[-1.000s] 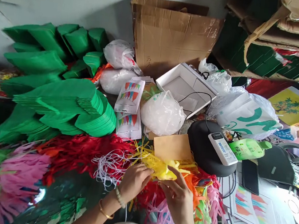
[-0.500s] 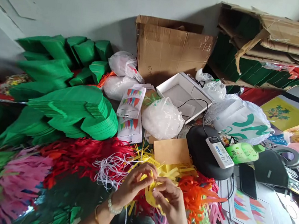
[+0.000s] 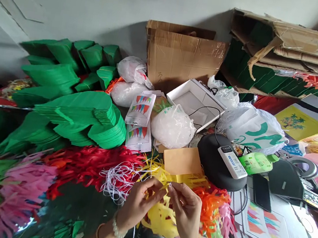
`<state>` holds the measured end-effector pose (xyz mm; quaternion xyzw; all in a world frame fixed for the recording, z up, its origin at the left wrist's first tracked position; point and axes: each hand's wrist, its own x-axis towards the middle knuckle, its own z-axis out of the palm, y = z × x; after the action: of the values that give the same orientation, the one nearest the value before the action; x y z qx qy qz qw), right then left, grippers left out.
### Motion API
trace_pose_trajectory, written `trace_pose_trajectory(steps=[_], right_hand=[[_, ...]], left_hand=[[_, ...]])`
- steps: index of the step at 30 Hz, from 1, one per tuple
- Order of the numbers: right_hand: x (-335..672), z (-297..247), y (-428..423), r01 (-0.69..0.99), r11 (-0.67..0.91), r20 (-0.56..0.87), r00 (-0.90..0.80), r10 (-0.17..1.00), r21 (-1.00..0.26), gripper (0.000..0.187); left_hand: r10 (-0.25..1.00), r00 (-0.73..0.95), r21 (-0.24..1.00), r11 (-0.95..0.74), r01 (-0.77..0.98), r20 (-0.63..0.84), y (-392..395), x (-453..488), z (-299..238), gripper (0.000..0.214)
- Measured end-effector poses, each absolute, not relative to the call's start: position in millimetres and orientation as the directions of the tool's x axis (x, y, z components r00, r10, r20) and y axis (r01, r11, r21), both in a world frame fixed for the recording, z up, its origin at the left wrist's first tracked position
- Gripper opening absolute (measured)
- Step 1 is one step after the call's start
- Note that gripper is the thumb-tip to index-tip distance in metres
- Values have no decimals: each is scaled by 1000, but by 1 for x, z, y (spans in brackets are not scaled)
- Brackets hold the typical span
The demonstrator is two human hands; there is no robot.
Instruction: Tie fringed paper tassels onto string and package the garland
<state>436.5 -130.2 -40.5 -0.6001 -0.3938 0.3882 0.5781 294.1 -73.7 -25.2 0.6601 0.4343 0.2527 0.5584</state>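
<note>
Yellow paper fringe (image 3: 160, 220) dangling from both hands, right up front over a pile of craft stuff. Far left, stacked green paper cutouts (image 3: 88, 125), then red fringe (image 3: 91, 164) and a tangle of white cord (image 3: 117, 182) just beside the left hand (image 3: 138, 206), fingers pinched shut on the yellow. Right hand (image 3: 184, 212) pinching it too, tips almost touching the left's. Orange fringe (image 3: 210, 207) just past that, then a white remote (image 3: 231, 161) on a black cushion (image 3: 214, 161).
</note>
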Motion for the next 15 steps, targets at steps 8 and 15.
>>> trace_pose_trajectory(steps=[8,15], right_hand=[[443,-39,-129,-183,11,-47,312,949,-983,27],[444,-36,-131,-131,31,-15,335,942,-991,25]], left_hand=[[859,448,967,189,169,-246,-82,291,-35,36],[720,589,884,467,-21,-366,-81,298,-24,30]])
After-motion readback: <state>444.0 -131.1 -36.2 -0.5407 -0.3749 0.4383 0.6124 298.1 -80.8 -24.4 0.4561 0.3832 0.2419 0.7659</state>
